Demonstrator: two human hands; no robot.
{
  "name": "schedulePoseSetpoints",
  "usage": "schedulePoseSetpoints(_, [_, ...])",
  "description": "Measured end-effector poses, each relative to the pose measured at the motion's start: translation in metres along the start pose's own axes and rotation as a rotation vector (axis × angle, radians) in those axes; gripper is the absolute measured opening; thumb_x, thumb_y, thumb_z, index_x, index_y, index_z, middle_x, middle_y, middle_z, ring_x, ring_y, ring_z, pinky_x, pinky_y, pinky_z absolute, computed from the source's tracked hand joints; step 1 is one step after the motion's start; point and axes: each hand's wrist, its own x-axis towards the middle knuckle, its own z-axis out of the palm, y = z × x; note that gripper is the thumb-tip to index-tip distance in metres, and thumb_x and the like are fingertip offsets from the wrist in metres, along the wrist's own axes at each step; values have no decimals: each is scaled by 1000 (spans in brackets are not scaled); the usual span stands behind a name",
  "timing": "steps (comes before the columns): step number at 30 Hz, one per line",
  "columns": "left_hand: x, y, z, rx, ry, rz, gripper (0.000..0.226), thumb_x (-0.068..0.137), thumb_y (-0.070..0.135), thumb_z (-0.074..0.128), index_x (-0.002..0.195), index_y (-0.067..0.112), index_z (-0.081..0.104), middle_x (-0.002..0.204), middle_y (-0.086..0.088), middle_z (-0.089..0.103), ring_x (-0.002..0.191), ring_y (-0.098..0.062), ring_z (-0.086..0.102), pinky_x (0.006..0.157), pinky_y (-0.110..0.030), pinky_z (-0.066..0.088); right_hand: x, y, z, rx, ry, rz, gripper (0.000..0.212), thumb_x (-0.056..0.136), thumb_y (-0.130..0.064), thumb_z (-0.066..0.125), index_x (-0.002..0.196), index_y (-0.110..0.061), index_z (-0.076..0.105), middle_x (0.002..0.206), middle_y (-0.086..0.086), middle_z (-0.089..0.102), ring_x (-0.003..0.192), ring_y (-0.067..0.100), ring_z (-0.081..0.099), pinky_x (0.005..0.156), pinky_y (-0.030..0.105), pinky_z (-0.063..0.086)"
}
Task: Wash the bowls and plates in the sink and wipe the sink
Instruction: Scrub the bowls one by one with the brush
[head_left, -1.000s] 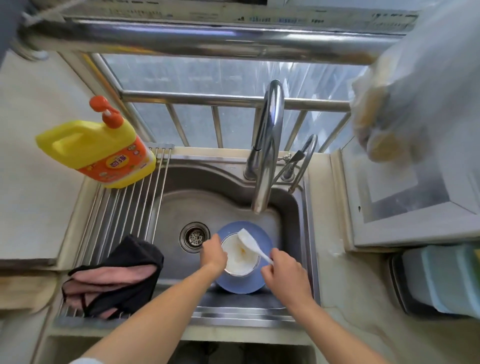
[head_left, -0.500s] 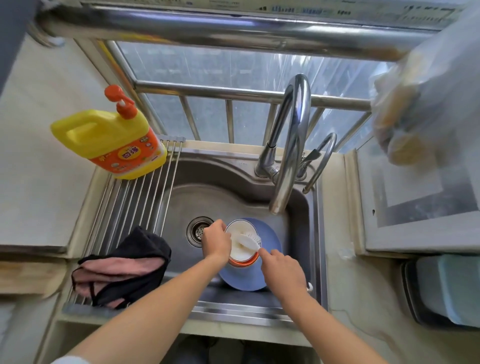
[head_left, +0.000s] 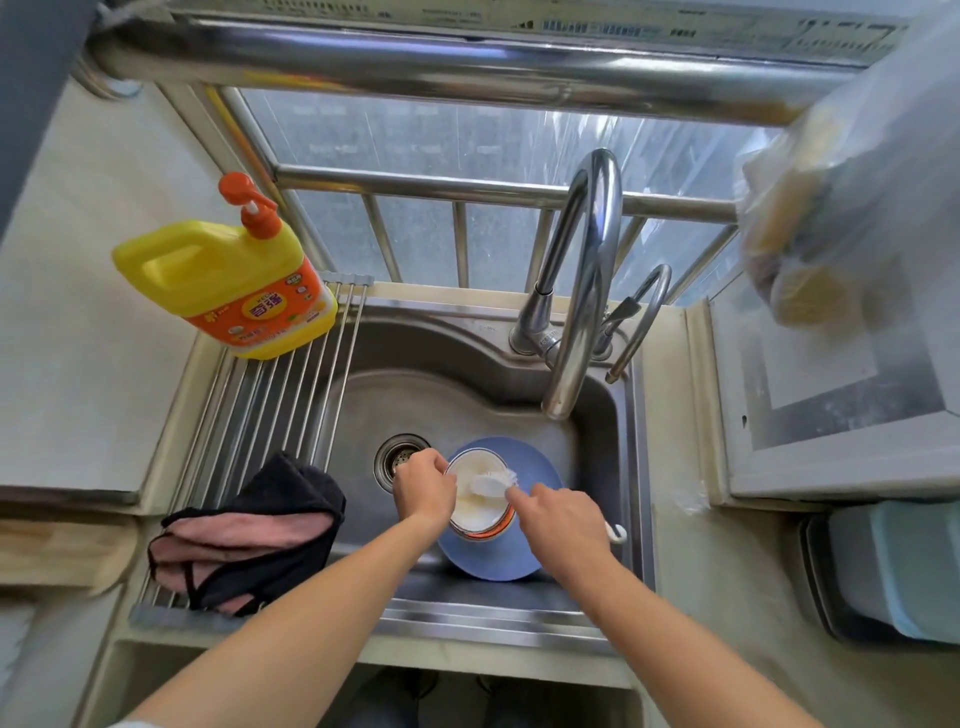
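Now | left hand (head_left: 423, 486) grips round bowl (head_left: 478, 506) | right hand (head_left: 563, 522) holds white brush (head_left: 491, 482)

So the sink (head_left: 467, 395) sits in the middle of the counter, drain (head_left: 401, 457) left of center. A plate (head_left: 540, 462) lies on the sink floor right of the drain, with a bowl (head_left: 480, 512) over it. The faucet (head_left: 582, 280) rises from the back right rim and arches over the basin. A rack (head_left: 270, 405) spans the sink's left side: soap bottle (head_left: 234, 291) at the far end, cloth (head_left: 249, 535) at the near end.
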Motion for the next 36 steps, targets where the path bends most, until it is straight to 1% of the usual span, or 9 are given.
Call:
schedulePoseSetpoints(4, [0, -1, -1, -41, 14, 10, 5, 81, 14, 71, 78, 17, 70, 80, -1, 71, 85, -26, 64, 76, -31, 48, -2, -13, -3, 509, -207, 262, 17, 91, -19, 50, 103, -23, 62, 92, 4, 62, 85, 31, 59, 66, 34, 42])
schedulePoseSetpoints(7, [-1, -2, -2, -64, 12, 18, 5, 81, 13, 71, 77, 16, 71, 78, 0, 71, 82, -23, 64, 75, -30, 49, 3, -1, -4, 983, -261, 434, 16, 88, -21, 52, 87, -22, 68, 71, -3, 58, 63, 20, 53, 54, 26, 43])
schedulePoseSetpoints(14, [5, -2, -4, 5, -31, 102, 10, 78, 8, 68, 73, 17, 69, 73, 1, 69, 78, -22, 64, 71, -33, 53, -4, 0, 2, -56, 28, -48, 30, 78, -10, 73, 103, -20, 59, 77, 5, 62, 58, 31, 63, 43, 31, 19])
schedulePoseSetpoints(18, [6, -1, -2, -16, -12, 94, 11, 79, 7, 69, 74, 16, 68, 73, 1, 69, 79, -22, 64, 70, -31, 49, -3, -12, 0, 426, -205, 236, 20, 91, -14, 49, 107, -21, 59, 94, 6, 62, 86, 34, 61, 66, 36, 47])
schedulePoseSetpoints(22, [4, 0, -2, -32, -6, 71, 9, 79, 8, 68, 76, 16, 70, 76, 1, 70, 80, -21, 63, 69, -27, 44, 8, 3, -5, 988, -332, 444, 19, 90, -20, 50, 94, -22, 68, 78, 0, 60, 59, 20, 51, 49, 26, 43])
schedulePoseSetpoints(26, [9, 4, -6, 15, -51, 119, 7, 76, 9, 70, 74, 15, 70, 73, 1, 69, 79, -24, 63, 70, -30, 48, 5, 8, -10, 154, -134, 103, 26, 94, -11, 49, 117, -23, 53, 101, 7, 65, 87, 35, 64, 63, 39, 42])
schedulePoseSetpoints(29, [14, 6, -10, 23, -50, 106, 6, 75, 8, 71, 74, 14, 70, 73, 0, 69, 80, -25, 64, 72, -31, 50, 1, -3, -4, 31, -86, -18, 31, 95, -3, 46, 123, -17, 46, 103, 10, 61, 88, 37, 65, 62, 39, 35])
schedulePoseSetpoints(32, [14, 6, -9, -13, -35, 63, 7, 75, 8, 72, 74, 15, 70, 75, 0, 70, 81, -25, 64, 71, -29, 49, -3, -15, 9, 466, -150, 239, 22, 96, -15, 46, 113, -22, 58, 97, 8, 63, 90, 35, 61, 67, 36, 42])
schedulePoseSetpoints(36, [12, 6, -9, -40, -23, 12, 8, 76, 9, 70, 77, 16, 72, 79, 1, 72, 82, -23, 63, 69, -24, 41, 4, -7, 9, 1258, -292, 521, 15, 94, -20, 51, 97, -21, 66, 68, 2, 53, 45, 16, 37, 44, 20, 28])
